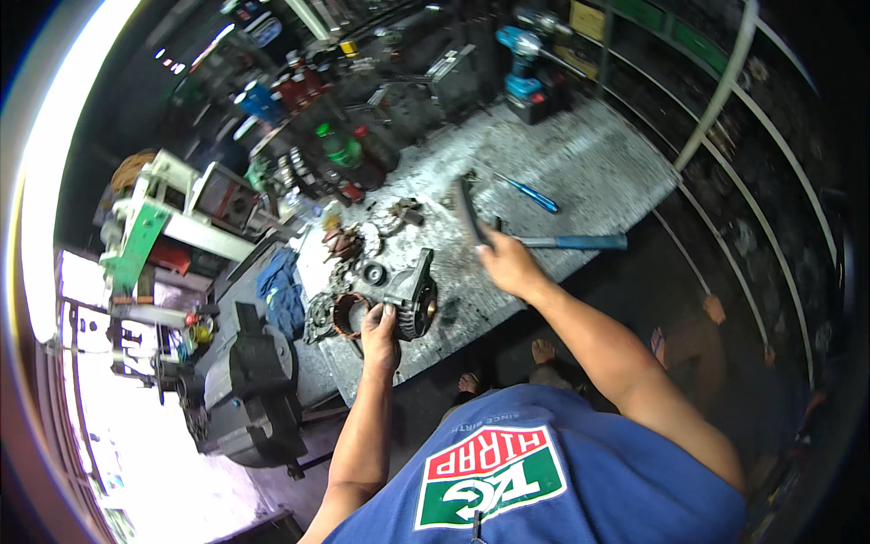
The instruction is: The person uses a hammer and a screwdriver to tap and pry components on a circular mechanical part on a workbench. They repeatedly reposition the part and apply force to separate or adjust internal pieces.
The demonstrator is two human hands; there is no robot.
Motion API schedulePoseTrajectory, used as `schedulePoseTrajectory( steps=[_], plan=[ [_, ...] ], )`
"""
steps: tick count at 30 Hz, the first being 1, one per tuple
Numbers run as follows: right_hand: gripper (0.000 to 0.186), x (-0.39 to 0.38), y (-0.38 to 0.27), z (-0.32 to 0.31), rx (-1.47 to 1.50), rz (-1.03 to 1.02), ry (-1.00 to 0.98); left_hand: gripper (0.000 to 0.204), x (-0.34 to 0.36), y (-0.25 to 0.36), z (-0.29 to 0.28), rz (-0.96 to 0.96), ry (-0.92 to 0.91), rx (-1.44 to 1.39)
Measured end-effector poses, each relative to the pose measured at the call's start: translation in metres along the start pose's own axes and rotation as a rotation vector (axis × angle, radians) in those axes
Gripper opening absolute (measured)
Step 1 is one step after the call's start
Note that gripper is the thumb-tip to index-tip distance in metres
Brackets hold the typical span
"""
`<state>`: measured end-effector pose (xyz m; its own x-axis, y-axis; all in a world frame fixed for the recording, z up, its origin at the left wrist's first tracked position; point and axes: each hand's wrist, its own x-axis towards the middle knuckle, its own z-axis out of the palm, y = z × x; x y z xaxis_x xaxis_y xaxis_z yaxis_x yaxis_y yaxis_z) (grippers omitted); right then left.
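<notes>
My left hand [380, 337] is closed on a dark metal alternator housing [412, 295], its thumb on the near side. Beside that hand lies a ring-shaped stator with copper-coloured windings [350, 315]. My right hand [509, 265] grips the lower end of a dark, curved brush [468, 213], raised over the bench with its bristles toward the left. Brush and housing are apart. Just right of the brush rests a hammer with a blue handle [580, 242], and beyond it a blue-handled screwdriver [535, 195].
Loose metal parts [381, 222] cover the left of the worn metal bench [607, 159]. A teal cordless drill [526, 72] stands at the back. Bottles [340, 145] line the far left. A bench vise [249, 390] sits at left; a shelf rack [725, 82] rises at right. Another person's legs [693, 349] show nearby.
</notes>
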<state>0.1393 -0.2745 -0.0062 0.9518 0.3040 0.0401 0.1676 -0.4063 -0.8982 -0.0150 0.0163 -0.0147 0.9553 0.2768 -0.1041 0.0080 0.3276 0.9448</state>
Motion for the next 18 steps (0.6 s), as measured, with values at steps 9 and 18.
schedulePoseTrajectory(
  steps=[9, 18],
  plan=[
    [0.064, -0.128, 0.038, -0.022, 0.071, 0.246, -0.113, 0.056, -0.008, -0.032, 0.008, -0.29, 0.002, -0.874],
    [0.066, -0.149, 0.016, -0.03, 0.038, 0.357, -0.141, 0.062, -0.003, -0.04, 0.006, -0.317, -0.041, -0.906]
  ],
)
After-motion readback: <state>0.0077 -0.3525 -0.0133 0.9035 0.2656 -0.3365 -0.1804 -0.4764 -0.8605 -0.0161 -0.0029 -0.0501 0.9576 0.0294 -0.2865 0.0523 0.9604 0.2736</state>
